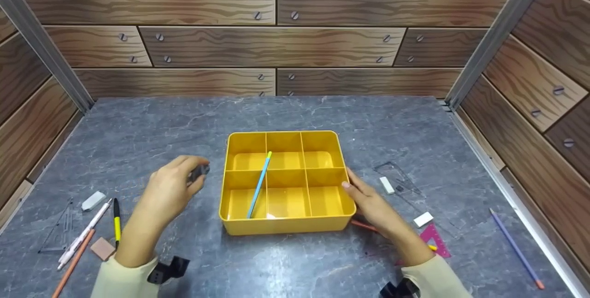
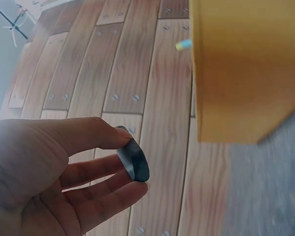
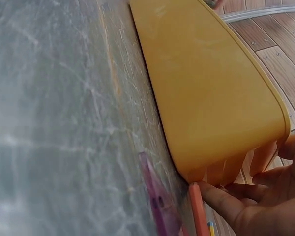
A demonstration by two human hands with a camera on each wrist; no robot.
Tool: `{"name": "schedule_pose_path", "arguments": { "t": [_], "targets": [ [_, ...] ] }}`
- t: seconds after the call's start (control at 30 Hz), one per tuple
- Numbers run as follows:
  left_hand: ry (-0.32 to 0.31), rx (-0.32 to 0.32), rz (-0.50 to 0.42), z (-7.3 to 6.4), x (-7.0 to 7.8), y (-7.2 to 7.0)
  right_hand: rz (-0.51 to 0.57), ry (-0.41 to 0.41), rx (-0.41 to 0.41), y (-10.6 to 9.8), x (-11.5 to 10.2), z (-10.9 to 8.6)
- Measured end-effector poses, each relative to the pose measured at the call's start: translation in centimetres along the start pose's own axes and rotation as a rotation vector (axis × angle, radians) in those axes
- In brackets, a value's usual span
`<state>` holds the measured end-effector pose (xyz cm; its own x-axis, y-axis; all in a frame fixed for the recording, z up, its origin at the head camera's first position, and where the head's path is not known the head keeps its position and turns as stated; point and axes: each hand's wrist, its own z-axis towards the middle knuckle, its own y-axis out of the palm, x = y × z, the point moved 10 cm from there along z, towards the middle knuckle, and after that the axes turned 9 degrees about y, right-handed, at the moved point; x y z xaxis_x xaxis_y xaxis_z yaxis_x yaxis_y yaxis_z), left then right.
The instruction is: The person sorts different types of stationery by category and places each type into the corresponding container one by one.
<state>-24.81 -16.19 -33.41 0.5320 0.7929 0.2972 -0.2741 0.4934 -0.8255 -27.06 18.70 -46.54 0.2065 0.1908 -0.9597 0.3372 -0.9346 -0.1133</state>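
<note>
My left hand [image 1: 168, 189] is raised to the left of a yellow compartment box [image 1: 286, 225]. Between thumb and fingertips it pinches a small, glossy dark grey piece [image 2: 134, 160] with a curved edge; I cannot tell its kind. The box has several compartments, and a light blue pencil [image 1: 259, 186] with a yellow-green end leans across a divider in the front left one. At the box's right side, my right hand [image 1: 373, 203] holds the wall, thumb over the rim and fingers along the outside. An orange pencil [image 3: 198, 211] lies beneath that hand, close to the box's corner.
To the left lie a white eraser [image 1: 93, 201], a pinkish eraser [image 1: 102, 248], a white pen [image 1: 85, 234], a black-and-yellow pen [image 1: 116, 219] and a clear set square [image 1: 57, 238]. On the right are white erasers [image 1: 423, 219], a magenta set square [image 1: 435, 239] and a purple pencil [image 1: 515, 247]. Wood-patterned walls surround the table.
</note>
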Motion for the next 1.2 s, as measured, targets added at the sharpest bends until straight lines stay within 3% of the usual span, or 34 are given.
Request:
{"name": "schedule_pose_path", "arguments": {
  "t": [0.37,0.67,0.9,1.2],
  "targets": [
    [0.081,0.054,-0.074,2.6,3.8,1.2,-0.001,-0.012,0.018,0.0,-0.1,0.1],
    [0.120,-0.004,-0.105,3.9,6.4,3.3,0.000,-0.008,0.013,0.1,-0.1,0.2],
    [0.201,-0.004,-0.119,4.7,8.8,4.5,-0.007,-0.015,0.006,0.1,-0.3,0.2],
    [0.278,-0.060,-0.136,4.9,10.8,6.7,-0.021,-0.029,0.015,0.0,-0.2,0.1]
  ]
}}
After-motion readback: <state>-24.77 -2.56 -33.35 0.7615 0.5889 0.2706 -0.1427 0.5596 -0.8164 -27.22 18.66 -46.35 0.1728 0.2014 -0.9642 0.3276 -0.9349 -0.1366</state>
